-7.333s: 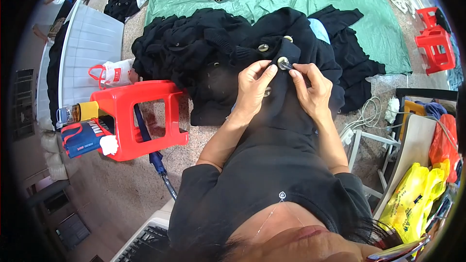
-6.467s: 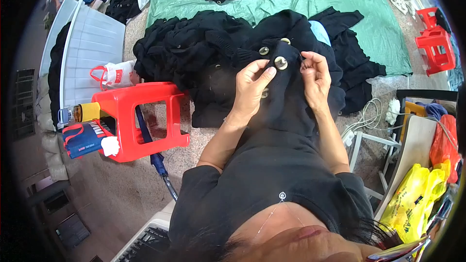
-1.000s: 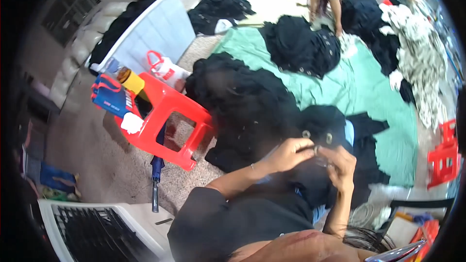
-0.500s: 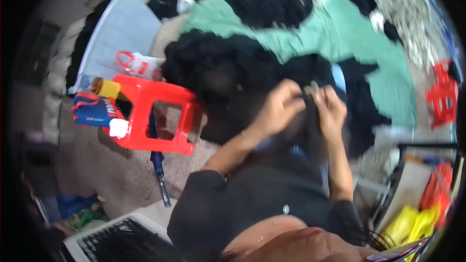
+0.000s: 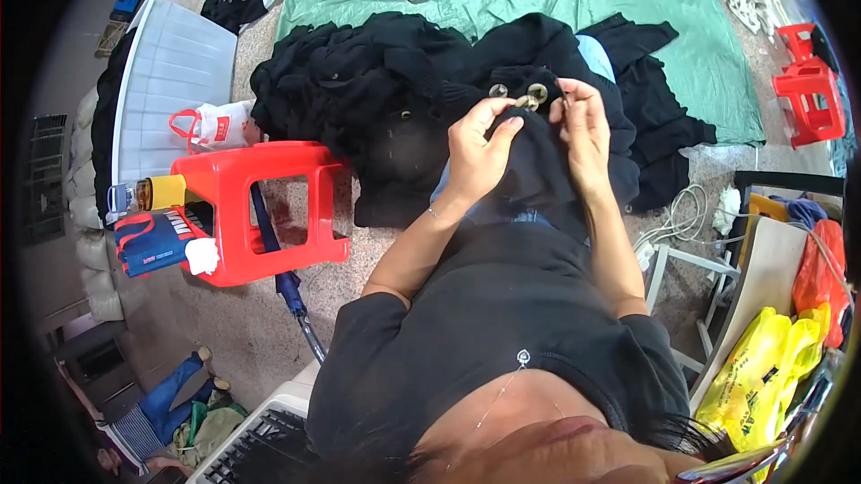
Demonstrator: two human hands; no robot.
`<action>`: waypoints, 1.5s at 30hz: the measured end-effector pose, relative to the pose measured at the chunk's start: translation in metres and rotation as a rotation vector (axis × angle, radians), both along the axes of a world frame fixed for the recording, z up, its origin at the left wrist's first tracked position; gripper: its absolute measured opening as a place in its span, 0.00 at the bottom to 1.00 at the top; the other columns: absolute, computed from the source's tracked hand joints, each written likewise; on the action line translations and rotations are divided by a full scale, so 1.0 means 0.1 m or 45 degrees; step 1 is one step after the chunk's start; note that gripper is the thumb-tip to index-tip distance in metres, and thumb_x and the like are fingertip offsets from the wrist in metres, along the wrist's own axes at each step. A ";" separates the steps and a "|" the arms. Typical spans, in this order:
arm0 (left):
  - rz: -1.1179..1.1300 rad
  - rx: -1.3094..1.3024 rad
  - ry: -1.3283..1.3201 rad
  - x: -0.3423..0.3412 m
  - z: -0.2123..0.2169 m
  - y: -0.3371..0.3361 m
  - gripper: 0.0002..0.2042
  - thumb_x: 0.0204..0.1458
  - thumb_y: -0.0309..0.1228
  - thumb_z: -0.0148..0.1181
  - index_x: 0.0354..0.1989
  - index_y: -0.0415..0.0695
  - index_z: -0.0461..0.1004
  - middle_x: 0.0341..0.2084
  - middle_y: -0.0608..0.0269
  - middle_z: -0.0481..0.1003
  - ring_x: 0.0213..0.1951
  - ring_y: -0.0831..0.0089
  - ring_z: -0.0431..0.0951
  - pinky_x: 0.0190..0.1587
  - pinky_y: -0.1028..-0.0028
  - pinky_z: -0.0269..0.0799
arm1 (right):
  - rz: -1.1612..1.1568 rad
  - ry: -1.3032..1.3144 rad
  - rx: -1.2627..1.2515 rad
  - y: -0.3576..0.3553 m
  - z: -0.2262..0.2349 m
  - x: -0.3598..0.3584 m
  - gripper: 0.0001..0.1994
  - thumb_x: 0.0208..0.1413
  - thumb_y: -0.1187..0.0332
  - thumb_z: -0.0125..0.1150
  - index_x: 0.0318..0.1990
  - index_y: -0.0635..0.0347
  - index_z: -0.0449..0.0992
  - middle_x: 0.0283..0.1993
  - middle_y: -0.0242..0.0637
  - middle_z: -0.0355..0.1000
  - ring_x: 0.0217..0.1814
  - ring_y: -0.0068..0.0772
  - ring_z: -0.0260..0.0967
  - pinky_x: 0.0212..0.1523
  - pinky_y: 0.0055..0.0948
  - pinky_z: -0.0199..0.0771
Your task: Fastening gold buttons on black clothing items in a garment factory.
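Since half second ago, hands steadied, garment raised nearer to view. Black garment point(image 5: 529, 156) held up over lap, near pile of black clothes point(image 5: 359, 94) on floor. Left hand point(image 5: 480, 152) pinched on fabric just below 2 metal buttons point(image 5: 529, 94); right hand point(image 5: 583, 130) pinched on fabric edge beside them. Step judged: button check or fastening under way. Next move judged: fine fingertip work at buttons. Red stool point(image 5: 260, 206) stands at left.

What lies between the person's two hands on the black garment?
In the head view, pale round buttons on the black garment sit between the left hand and right hand; both hands pinch the fabric beside them.
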State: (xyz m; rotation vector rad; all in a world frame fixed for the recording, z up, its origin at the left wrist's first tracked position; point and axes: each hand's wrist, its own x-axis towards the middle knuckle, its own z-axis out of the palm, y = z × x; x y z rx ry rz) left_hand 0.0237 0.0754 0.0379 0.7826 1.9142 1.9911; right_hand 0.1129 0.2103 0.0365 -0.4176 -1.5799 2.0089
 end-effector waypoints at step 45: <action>-0.048 0.073 -0.217 0.02 -0.07 0.03 0.10 0.52 0.19 0.60 0.43 0.35 0.77 0.36 0.59 0.81 0.39 0.76 0.78 0.46 0.76 0.72 | -0.213 -0.030 1.150 0.03 0.08 0.10 0.07 0.52 0.75 0.67 0.38 0.65 0.79 0.28 0.36 0.75 0.24 0.27 0.72 0.25 0.22 0.68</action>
